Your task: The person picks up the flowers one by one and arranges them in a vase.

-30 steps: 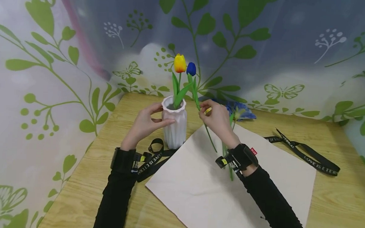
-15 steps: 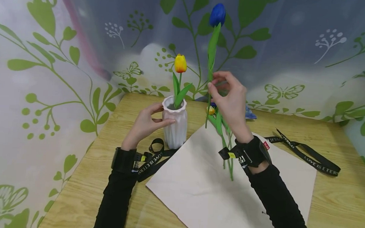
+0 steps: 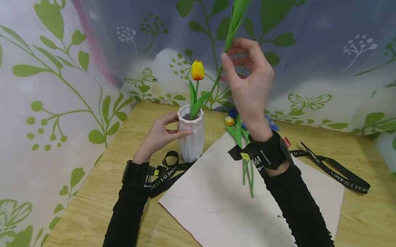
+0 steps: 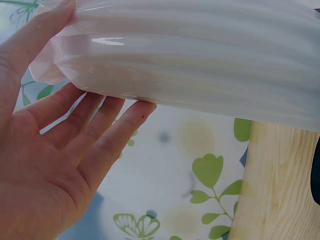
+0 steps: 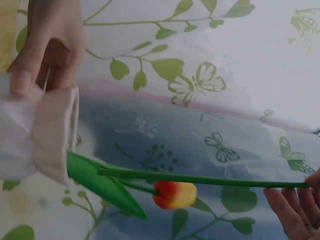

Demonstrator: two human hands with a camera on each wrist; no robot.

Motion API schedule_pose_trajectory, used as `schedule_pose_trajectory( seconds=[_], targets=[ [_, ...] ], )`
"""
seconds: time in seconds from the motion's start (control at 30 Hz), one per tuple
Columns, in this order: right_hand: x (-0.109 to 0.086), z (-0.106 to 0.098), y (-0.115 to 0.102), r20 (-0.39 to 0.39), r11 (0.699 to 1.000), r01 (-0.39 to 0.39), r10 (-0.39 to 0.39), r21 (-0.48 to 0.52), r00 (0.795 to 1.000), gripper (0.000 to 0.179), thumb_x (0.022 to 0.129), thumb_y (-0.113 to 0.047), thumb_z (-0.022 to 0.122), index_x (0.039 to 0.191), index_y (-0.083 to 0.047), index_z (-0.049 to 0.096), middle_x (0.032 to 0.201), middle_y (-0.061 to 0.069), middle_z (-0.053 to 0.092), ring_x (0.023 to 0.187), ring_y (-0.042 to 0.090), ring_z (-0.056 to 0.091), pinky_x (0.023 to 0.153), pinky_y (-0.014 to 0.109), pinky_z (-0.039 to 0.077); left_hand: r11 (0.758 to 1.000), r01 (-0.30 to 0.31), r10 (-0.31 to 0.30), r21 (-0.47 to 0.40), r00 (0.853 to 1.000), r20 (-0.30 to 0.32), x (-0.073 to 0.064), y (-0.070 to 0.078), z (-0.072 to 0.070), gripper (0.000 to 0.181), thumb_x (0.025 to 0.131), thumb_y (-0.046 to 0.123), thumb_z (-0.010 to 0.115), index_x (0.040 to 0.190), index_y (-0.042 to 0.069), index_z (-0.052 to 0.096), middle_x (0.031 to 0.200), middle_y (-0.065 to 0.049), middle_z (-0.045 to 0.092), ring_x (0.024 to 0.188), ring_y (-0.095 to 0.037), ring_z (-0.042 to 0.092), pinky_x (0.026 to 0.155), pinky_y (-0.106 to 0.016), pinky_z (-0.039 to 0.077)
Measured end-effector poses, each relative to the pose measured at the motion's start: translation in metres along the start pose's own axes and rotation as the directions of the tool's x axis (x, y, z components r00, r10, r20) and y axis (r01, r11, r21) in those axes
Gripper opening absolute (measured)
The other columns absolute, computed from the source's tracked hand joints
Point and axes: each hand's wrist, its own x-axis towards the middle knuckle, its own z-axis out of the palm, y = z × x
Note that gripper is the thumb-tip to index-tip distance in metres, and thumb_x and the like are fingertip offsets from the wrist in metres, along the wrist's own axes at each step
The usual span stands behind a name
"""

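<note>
My left hand (image 3: 158, 135) holds the white fluted vase (image 3: 191, 147) near its rim, thumb in front and fingers behind; in the left wrist view, fingertips touch the vase's side (image 4: 190, 65). A yellow-orange tulip (image 3: 197, 70) with green leaves stands in the vase. Up and to the right, my right hand (image 3: 252, 78) pinches the stem of a second tulip (image 3: 237, 16). Its bloom is cut off by the top of the head view. That stem (image 5: 200, 179) slants down toward the vase; in the right wrist view its free end lies outside the mouth, by a leaf.
Several more flowers, one a yellow tulip (image 3: 229, 121), lie partly hidden under my right arm, on a white cloth (image 3: 208, 204) with a red tag (image 3: 286, 142). Black lettered ribbons lie by the vase and at right (image 3: 350, 182). A patterned backdrop (image 3: 310, 87) rises behind the table.
My right hand has lifted the blue tulip up from beside the vase, and its bloom has left the top of the view. The stem's lower end has swung left toward the vase. My left hand stays put.
</note>
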Motion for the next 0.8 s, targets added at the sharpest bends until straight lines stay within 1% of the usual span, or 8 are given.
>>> schedule_pose_trajectory(
  seconds=[0.1, 0.2, 0.27, 0.4, 0.5, 0.63, 0.8],
  targets=[
    [-0.004, 0.013, 0.003, 0.019, 0.999, 0.007, -0.007, 0.044, 1.000, 0.026, 0.096, -0.004, 0.069, 0.118, 0.007, 0.062, 0.102, 0.015, 0.067, 0.082, 0.025, 0.069, 0.066, 0.035, 0.063, 1.000, -0.007, 0.007, -0.002, 1.000, 0.000, 0.000, 0.000, -0.001, 0.060, 0.089, 0.020, 0.080, 0.143, 0.010, 0.057, 0.136, -0.011, 0.060, 0.126, -0.028, 0.056, 0.095, -0.041, 0.058],
    [-0.014, 0.025, 0.013, 0.063, 0.998, -0.020, 0.017, 0.056, 0.998, 0.027, 0.097, -0.004, 0.068, 0.120, 0.008, 0.061, 0.103, 0.019, 0.068, 0.083, 0.031, 0.068, 0.066, 0.036, 0.063, 1.000, -0.012, 0.012, -0.008, 1.000, 0.002, 0.000, 0.000, -0.001, 0.059, 0.090, 0.021, 0.080, 0.143, 0.011, 0.057, 0.135, -0.010, 0.060, 0.126, -0.027, 0.056, 0.095, -0.040, 0.058],
    [-0.022, 0.032, 0.020, 0.093, 0.998, -0.059, 0.055, 0.038, 0.994, 0.028, 0.097, -0.005, 0.069, 0.121, 0.006, 0.060, 0.104, 0.018, 0.068, 0.084, 0.032, 0.068, 0.066, 0.036, 0.063, 1.000, -0.012, 0.012, -0.010, 1.000, 0.003, 0.000, 0.000, -0.001, 0.058, 0.090, 0.022, 0.080, 0.142, 0.012, 0.058, 0.135, -0.008, 0.060, 0.126, -0.026, 0.056, 0.095, -0.040, 0.058],
    [-0.039, 0.041, 0.036, 0.142, 0.992, -0.115, 0.121, -0.050, 0.983, 0.028, 0.097, -0.009, 0.070, 0.120, 0.004, 0.062, 0.104, 0.016, 0.070, 0.084, 0.028, 0.071, 0.065, 0.033, 0.062, 1.000, -0.009, 0.009, -0.010, 1.000, 0.004, 0.000, -0.002, 0.000, 0.057, 0.090, 0.023, 0.080, 0.141, 0.013, 0.058, 0.134, -0.007, 0.060, 0.126, -0.024, 0.056, 0.095, -0.040, 0.058],
    [-0.047, 0.045, 0.045, 0.166, 0.982, -0.114, 0.139, -0.150, 0.976, 0.027, 0.096, -0.011, 0.072, 0.119, 0.002, 0.064, 0.102, 0.014, 0.074, 0.082, 0.023, 0.073, 0.067, 0.030, 0.062, 1.000, -0.010, 0.010, -0.012, 1.000, 0.006, -0.001, -0.003, 0.000, 0.056, 0.090, 0.021, 0.080, 0.141, 0.012, 0.058, 0.133, -0.007, 0.060, 0.125, -0.025, 0.056, 0.096, -0.042, 0.058],
    [-0.056, 0.050, 0.051, 0.210, 0.955, -0.093, 0.156, -0.280, 0.965, 0.025, 0.095, -0.012, 0.073, 0.115, 0.000, 0.066, 0.099, 0.013, 0.076, 0.081, 0.022, 0.074, 0.072, 0.029, 0.062, 1.000, -0.009, 0.009, -0.013, 1.000, 0.007, 0.000, -0.002, 0.000, 0.056, 0.090, 0.020, 0.080, 0.141, 0.012, 0.058, 0.134, -0.007, 0.060, 0.125, -0.025, 0.056, 0.096, -0.042, 0.058],
    [-0.062, 0.054, 0.053, 0.279, 0.912, -0.095, 0.219, -0.398, 0.935, 0.024, 0.095, -0.013, 0.073, 0.116, -0.002, 0.065, 0.099, 0.012, 0.076, 0.078, 0.022, 0.074, 0.072, 0.030, 0.061, 1.000, -0.007, 0.007, -0.019, 1.000, 0.008, 0.000, -0.001, 0.000, 0.056, 0.090, 0.020, 0.080, 0.141, 0.012, 0.058, 0.136, -0.008, 0.059, 0.127, -0.026, 0.055, 0.096, -0.044, 0.057]
  ],
)
